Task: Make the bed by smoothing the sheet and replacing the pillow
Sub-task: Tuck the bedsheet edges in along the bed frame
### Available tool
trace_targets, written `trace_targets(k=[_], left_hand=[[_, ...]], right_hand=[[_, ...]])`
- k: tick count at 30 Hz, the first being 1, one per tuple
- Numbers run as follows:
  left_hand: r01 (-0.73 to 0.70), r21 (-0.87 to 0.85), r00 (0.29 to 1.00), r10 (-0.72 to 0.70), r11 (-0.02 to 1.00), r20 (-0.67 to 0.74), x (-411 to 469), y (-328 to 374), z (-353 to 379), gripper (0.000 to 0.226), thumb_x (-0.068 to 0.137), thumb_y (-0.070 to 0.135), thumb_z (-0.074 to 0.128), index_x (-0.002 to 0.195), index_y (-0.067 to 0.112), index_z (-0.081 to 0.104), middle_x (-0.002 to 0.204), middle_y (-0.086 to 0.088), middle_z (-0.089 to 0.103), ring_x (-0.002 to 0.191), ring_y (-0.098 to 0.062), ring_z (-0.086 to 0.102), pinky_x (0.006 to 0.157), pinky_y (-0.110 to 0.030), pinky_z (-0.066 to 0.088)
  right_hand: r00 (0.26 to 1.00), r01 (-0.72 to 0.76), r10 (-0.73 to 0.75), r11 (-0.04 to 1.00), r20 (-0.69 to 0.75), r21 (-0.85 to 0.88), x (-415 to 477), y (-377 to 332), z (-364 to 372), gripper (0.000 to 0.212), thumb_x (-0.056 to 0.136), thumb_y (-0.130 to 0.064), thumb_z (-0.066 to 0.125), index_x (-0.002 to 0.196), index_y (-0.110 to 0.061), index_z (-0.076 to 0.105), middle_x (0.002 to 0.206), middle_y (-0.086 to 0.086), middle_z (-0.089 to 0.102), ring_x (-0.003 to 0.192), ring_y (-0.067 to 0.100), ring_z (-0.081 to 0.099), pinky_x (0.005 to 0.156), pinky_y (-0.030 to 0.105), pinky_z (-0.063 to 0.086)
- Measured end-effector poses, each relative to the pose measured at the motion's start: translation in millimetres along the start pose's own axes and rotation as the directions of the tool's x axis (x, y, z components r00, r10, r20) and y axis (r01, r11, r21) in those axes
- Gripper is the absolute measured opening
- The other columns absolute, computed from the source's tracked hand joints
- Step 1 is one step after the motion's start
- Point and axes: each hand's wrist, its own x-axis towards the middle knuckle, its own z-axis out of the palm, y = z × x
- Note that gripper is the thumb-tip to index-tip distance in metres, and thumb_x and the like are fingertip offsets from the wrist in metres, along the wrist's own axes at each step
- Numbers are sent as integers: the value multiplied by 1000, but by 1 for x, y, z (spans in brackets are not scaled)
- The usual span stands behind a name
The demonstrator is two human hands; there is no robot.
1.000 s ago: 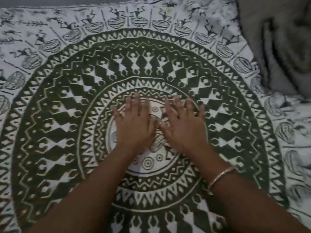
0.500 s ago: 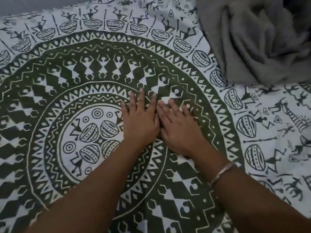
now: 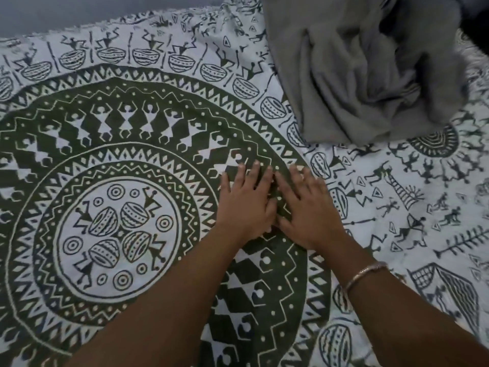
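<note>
Patterned sheet [image 3: 119, 83]: left hand [image 3: 246, 207] and right hand [image 3: 309, 213] press flat; grey blanket [image 3: 344, 75], perhaps, nearby.

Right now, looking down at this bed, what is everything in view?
green-and-white patterned bed sheet: one, dark green and white, spread across nearly the whole view
crumpled grey cloth: one, grey, lying on the sheet at the upper right
thin metal bangle: one, pale metallic, on the right wrist
left hand: one, flat on the sheet, right of the round centre motif, fingers straight
right hand: one, flat on the sheet, close beside the left hand
</note>
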Motion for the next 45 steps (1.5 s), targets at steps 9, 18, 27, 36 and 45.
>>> trace_targets(k=[9, 18, 27, 36, 45], left_hand=[[-126, -31, 992, 126, 992, -16, -30, 29, -69, 73, 97, 47, 33, 151, 17, -6, 158, -6, -17, 144, -24, -18, 118, -43, -6], [-127, -13, 989, 128, 992, 69, -120, 89, -162, 84, 94, 47, 45, 150, 14, -8, 157, -10, -18, 143, -27, -18, 116, -42, -5], [-53, -13, 999, 53, 998, 1, -124, 177, -184, 81, 95, 46, 46, 152, 14, -2, 158, -10, -15, 145, -27, -14, 118, -41, -3], [146, -120, 984, -157, 982, -84, -104, 297, -195, 79, 94, 45, 46, 152, 12, 3, 159, -12, -11, 145, -28, -13, 118, -43, 1], [133, -87, 980, -144, 987, -138, -74, 367, -201, 77, 94, 54, 42, 152, 13, 10, 159, -14, -9, 146, -32, -8, 117, -45, 2]], right_hand=[[997, -73, 72, 994, 22, 84, -52, 7, -89, 81, 92, -62, 23, 151, -20, -14, 159, 12, -10, 144, 33, -17, 119, 46, 2], [978, -205, 201, 976, 58, 76, -181, 25, -189, 79, 95, -60, 26, 152, -18, -9, 160, 11, -8, 145, 32, -14, 117, 49, 7], [991, -80, 74, 995, 110, 58, -199, 93, -227, 80, 95, -62, 26, 152, -18, -7, 160, 9, -9, 145, 30, -14, 117, 52, 8], [983, 143, -140, 990, 117, -13, -213, 202, -278, 78, 95, -61, 28, 153, -18, -3, 160, 9, -6, 146, 30, -12, 116, 51, 7], [987, 141, -147, 986, 63, 91, -221, 272, -306, 79, 94, -62, 27, 152, -20, -5, 160, 8, -8, 146, 29, -12, 117, 50, 10]])
